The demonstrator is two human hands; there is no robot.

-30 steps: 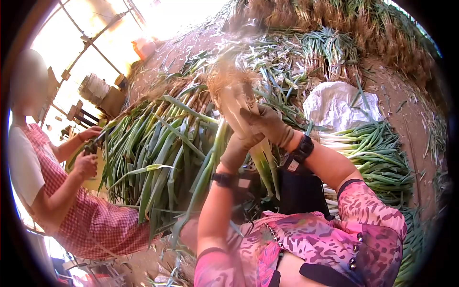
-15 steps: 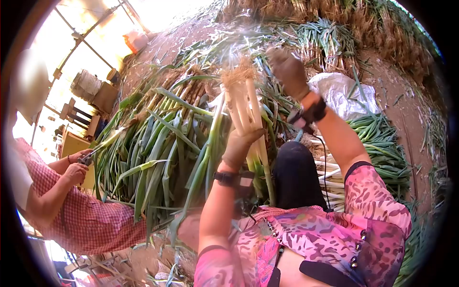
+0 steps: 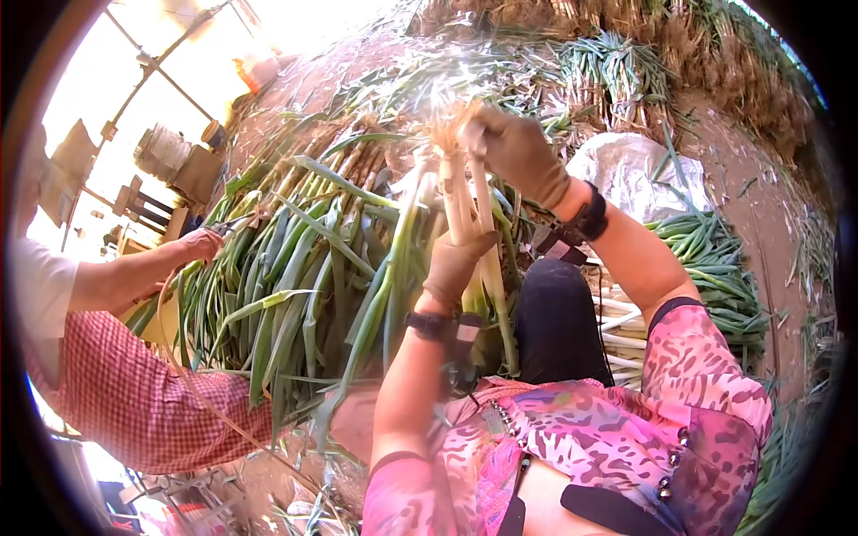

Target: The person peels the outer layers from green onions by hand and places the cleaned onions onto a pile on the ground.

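My left hand, in a brown glove, is wrapped round the white stalks of a few long green onions. They stand roots up, with their leaves hanging below my hand. My right hand, also gloved, is closed at the root end of one stalk in this bunch. Its fingertips are partly hidden. Brown, stringy roots stick up just left of it. Close on the left lies a big heap of untrimmed green onions with long leaves.
A person in a checked garment sits at the left, one hand at the heap's edge. To my right lie cleaned green onions and a white plastic sack. More bundles stand farther back, and leaf scraps litter the ground.
My right hand has come down and left onto the root end of the bunch. My left hand keeps its hold. The other person has leaned forward, an arm reaching toward the heap.
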